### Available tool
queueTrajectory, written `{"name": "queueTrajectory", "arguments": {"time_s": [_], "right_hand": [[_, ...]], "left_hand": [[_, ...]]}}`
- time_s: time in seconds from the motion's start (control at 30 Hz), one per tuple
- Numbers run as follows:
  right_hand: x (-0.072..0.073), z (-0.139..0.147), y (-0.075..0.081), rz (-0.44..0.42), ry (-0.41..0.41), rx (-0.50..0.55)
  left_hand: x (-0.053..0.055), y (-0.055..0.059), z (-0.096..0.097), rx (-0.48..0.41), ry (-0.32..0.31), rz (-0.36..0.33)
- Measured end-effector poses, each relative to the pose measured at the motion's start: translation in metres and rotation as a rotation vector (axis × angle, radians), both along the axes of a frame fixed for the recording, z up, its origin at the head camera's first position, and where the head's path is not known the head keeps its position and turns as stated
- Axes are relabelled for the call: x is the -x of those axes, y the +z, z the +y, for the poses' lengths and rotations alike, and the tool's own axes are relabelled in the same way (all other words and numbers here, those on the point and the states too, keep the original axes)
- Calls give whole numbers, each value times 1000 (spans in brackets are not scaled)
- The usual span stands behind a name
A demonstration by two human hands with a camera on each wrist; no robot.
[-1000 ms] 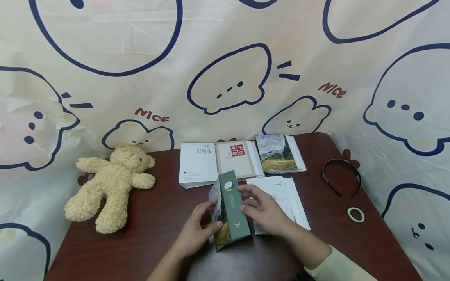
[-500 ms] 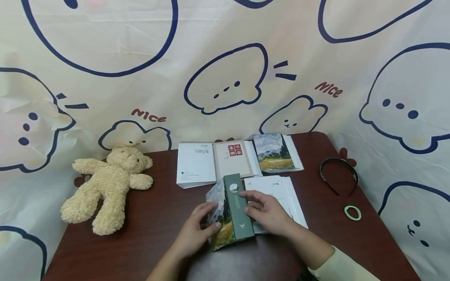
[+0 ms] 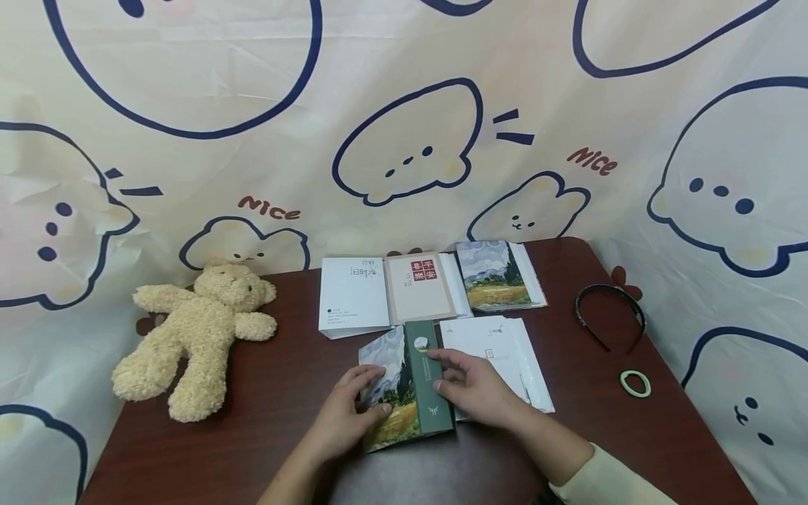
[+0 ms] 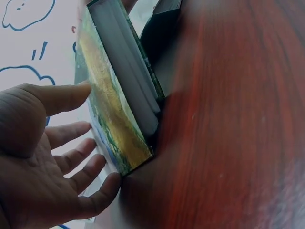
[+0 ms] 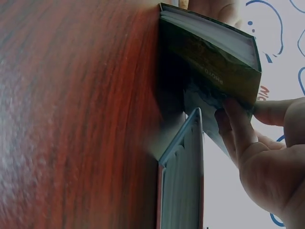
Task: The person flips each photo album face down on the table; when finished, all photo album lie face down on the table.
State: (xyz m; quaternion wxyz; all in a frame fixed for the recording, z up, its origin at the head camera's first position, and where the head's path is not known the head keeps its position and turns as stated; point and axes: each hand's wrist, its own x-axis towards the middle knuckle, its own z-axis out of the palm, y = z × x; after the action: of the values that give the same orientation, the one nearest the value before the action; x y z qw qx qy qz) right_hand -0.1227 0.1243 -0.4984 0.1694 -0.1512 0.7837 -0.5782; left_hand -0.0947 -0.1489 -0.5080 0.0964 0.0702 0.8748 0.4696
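Note:
A photo album (image 3: 388, 419) with a painted wheat-field cover and green spine (image 3: 428, 382) stands tilted on the table, between both hands. My left hand (image 3: 347, 408) holds its left side, thumb on the painted cover and fingers along the edge. In the left wrist view, the left hand's thumb and fingertips meet the painted cover (image 4: 112, 90), and the page ends show. My right hand (image 3: 476, 386) holds the spine side, forefinger near the spine's top and thumb lower down. In the right wrist view, the right fingers lie against the album's other cover (image 5: 209, 71).
A white album (image 3: 486, 351) lies just right, partly behind the right hand. Behind stand a white album (image 3: 353, 294), a beige album with red characters (image 3: 419, 291) and another painted album (image 3: 495, 277). A teddy bear (image 3: 208, 330) lies left; a headband (image 3: 609, 289) and green hair tie (image 3: 635, 384) lie right.
The held album has turned and tipped so its painted cover faces up more and its spine has moved right and nearer. The left hand has shifted slightly left with the cover.

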Motion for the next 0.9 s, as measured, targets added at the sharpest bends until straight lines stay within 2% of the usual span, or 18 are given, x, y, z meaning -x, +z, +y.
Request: {"name": "queueTrajectory", "arguments": {"time_s": [0.3,0.57,0.73,0.9], "right_hand": [[2,-6,-3,90,19,-157],[5,-14,-8,95,43,-230],[8,-20,-8,148,63,-349],[9,-25,-8,183,83,-403]], "left_hand": [[-1,2,-6,68,-23,16],[4,-3,-11,103,2,25],[7,-5,-14,138,20,36],[9,-5,-16,173,25,43]]}}
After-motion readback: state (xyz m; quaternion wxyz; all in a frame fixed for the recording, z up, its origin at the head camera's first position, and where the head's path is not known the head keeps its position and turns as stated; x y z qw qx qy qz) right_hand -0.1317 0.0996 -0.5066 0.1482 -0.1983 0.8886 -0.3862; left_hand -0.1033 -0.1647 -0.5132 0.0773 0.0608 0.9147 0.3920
